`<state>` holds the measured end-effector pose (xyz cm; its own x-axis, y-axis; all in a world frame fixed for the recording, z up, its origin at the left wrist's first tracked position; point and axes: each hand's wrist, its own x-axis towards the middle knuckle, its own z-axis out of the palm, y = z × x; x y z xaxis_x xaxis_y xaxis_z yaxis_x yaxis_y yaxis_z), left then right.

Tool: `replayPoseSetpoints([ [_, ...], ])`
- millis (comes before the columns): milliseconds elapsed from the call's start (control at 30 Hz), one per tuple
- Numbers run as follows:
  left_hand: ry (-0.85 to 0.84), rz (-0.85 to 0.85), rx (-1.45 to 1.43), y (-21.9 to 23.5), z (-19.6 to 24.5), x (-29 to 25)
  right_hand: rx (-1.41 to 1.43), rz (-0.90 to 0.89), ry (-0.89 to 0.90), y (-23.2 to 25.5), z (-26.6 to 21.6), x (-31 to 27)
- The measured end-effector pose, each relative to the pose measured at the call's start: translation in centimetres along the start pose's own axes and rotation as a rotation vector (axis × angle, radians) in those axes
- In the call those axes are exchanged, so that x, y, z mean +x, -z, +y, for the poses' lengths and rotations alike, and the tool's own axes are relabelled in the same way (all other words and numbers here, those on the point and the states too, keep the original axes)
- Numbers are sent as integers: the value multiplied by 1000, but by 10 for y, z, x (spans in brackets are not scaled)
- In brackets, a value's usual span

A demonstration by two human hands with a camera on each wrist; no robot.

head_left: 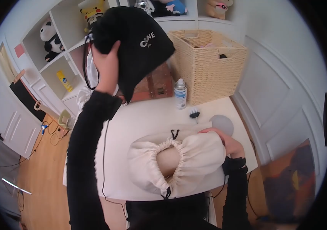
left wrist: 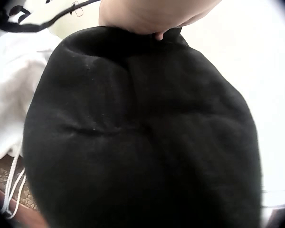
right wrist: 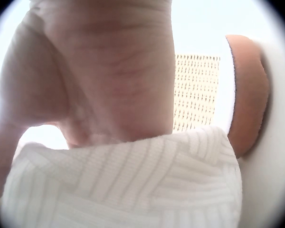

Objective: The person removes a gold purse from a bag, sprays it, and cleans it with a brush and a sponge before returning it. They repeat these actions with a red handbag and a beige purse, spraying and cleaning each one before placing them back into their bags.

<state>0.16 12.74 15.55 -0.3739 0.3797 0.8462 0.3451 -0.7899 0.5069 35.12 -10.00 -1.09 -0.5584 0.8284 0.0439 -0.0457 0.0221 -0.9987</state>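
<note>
My left hand (head_left: 108, 69) holds up a black drawstring bag (head_left: 142, 50) with white lettering, over the far left of the table. The thumb shows on the bag; the other fingers are hidden behind the cloth. The left wrist view has the black cloth (left wrist: 147, 123) filling most of it. On the table's near side lies a cream drawstring bag (head_left: 200, 153), its gathered mouth round and black cord ends at two sides. My right hand (head_left: 230, 143) grips the right end of it. Pale cloth with a ribbed pattern (right wrist: 123, 183) lies against that palm in the right wrist view.
A woven basket (head_left: 209, 73) stands at the back right of the white table (head_left: 129, 126). Before it are a spray can (head_left: 180, 94), a small black item (head_left: 195, 114) and a grey disc (head_left: 221, 124). Behind the black bag sits a brown case (head_left: 161, 82); white cloth (left wrist: 14, 85) lies left.
</note>
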Motion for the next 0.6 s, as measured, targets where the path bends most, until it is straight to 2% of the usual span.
replayPoseSetpoints([
  [67,21,-41,-55,-40,-20,-11,4,-5,-17,7,8,-3],
  [100,-41,-37,185,-58,-30,-22,7,-8,-20,9,10,-4],
  [133,-10,-118,186,-72,-52,-35,-7,3,-25,8,9,-3],
  [167,-151,-101,345,-84,-73,-56,1,4,-33,7,8,-4],
  [233,10,-230,347,-86,-88,-77,21,2,-51,7,7,-4],
  [433,167,-502,625,-66,-95,-69,9,-17,-133,3,-1,-3],
  [600,35,-470,634,-62,-109,-76,13,-17,-117,5,1,-3],
])
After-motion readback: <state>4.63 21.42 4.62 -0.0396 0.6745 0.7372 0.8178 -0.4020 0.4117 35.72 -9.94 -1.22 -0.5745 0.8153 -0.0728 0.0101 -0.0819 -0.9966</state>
